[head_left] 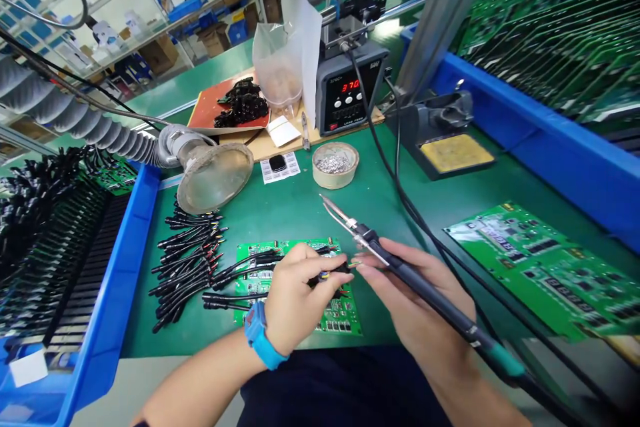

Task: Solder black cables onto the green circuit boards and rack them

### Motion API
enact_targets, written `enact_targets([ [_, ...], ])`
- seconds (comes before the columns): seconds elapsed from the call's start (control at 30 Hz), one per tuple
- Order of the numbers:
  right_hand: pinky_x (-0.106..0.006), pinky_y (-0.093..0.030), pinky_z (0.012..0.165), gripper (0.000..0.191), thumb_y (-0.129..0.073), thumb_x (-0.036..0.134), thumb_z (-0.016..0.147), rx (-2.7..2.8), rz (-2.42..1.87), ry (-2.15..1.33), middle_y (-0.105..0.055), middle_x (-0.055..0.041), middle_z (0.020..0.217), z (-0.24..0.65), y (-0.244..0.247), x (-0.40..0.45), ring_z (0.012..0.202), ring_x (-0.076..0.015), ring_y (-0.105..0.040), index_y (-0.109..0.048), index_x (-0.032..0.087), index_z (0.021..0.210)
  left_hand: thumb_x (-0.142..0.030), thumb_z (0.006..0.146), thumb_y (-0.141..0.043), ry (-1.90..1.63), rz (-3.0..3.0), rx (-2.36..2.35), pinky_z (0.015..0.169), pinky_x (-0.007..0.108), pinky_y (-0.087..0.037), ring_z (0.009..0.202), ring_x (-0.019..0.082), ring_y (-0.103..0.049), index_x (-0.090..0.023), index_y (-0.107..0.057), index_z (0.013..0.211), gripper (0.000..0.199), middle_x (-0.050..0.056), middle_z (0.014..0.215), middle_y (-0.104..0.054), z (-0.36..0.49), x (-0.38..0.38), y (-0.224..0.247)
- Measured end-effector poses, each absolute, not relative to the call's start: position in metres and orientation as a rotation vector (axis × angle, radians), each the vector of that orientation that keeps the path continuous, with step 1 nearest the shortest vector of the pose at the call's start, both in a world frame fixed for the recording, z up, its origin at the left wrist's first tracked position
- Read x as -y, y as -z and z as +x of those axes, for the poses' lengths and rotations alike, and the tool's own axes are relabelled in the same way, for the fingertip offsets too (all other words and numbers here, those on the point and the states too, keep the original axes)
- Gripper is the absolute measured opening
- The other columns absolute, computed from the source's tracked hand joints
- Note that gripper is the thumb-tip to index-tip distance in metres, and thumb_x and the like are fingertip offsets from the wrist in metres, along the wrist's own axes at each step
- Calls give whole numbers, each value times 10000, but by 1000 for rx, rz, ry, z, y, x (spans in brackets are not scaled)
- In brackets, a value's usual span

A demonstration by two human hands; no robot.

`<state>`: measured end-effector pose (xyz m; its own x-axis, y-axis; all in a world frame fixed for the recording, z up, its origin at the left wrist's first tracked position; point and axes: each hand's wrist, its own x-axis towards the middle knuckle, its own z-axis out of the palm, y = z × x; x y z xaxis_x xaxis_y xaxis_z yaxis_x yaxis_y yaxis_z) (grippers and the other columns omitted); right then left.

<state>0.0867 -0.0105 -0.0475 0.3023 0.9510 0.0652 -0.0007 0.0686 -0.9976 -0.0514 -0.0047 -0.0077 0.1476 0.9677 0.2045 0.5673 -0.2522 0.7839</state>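
My left hand (303, 290), a blue watch on its wrist, pinches the wire end of a short black cable (341, 268) over a green circuit board (350, 317). Across from it, my right hand (400, 300) carries a soldering iron (430, 287) with its tip pointing up and away to the left. The right thumb and fingertips also touch the thin wire ends. Several black cables (235, 300) lie on the board, partly covered by my left hand. A pile of loose cables (187, 273) with coloured wire ends sits to the left.
A soldering station (350, 90), tub of metal shavings (334, 167) and iron stand with yellow sponge (450, 150) stand behind. Blue bins (127, 247) flank both sides. A fume hose hood (215, 177) hangs at left; more boards (540, 267) lie right. The iron's cord (405, 193) crosses the mat.
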Motion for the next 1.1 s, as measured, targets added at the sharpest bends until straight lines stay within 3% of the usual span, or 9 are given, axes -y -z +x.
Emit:
enact_targets([
  [0.17,-288,-560,751,294,-620,205,757,1520,-1211,-647,-662,-7,986,99,44,9,863,-159,-646,-601,273,1042,-135,894,-404,-717,2315,-1460,568,263,-467,660,146,-499,-143,-626,1050,272,56,755,-514,-50,10,16],
  [0.33,-236,-556,661,310,-652,200,739,1421,-1285,-588,-665,7,939,96,43,11,759,-127,-651,-586,263,1035,-193,855,-551,-816,2017,-1391,625,238,-477,674,129,-554,-180,-656,918,123,25,736,-585,-50,2,3],
  [0.43,-251,-553,722,299,-698,223,705,1198,-1357,-554,-670,-3,929,87,44,16,789,-133,-653,-602,240,988,-228,866,-550,-879,1918,-1489,598,228,-470,603,110,-550,-183,-663,856,122,4,679,-604,-51,-2,-5],
  [0.5,-296,-554,761,300,-716,257,685,1104,-1390,-575,-672,-29,932,88,47,20,803,-158,-657,-616,218,965,-239,869,-548,-858,2037,-1503,606,235,-479,635,120,-570,-185,-658,921,133,12,716,-623,-54,-3,-7],
  [0.63,-335,-559,767,316,-682,309,716,1073,-1469,-611,-688,-47,864,114,58,28,790,-187,-666,-613,197,1004,-182,870,-528,-531,2495,-1523,625,285,-506,703,170,-604,-151,-593,1101,241,50,787,-637,-66,-3,2],
  [0.8,-290,-575,636,353,-639,168,735,1378,-1356,-603,-691,-23,842,152,80,38,694,-174,-666,-615,257,1076,-153,861,-518,15,2765,-1423,528,274,-485,637,172,-592,-167,-579,1119,266,32,731,-599,-73,-4,25],
  [0.97,-259,-545,504,238,-632,179,728,1473,-1355,-577,-685,-18,776,167,87,43,593,-162,-648,-657,258,951,-216,863,-533,1,2745,-1468,531,272,-467,632,166,-570,-192,-605,1095,244,23,720,-584,-69,-5,35],
  [1.1,-234,-540,507,153,-621,216,744,1506,-1427,-576,-686,-10,731,166,85,44,582,-151,-652,-656,242,890,-237,864,-533,-16,2729,-1481,522,276,-458,629,169,-563,-192,-614,1077,232,21,711,-577,-67,-5,34],
])
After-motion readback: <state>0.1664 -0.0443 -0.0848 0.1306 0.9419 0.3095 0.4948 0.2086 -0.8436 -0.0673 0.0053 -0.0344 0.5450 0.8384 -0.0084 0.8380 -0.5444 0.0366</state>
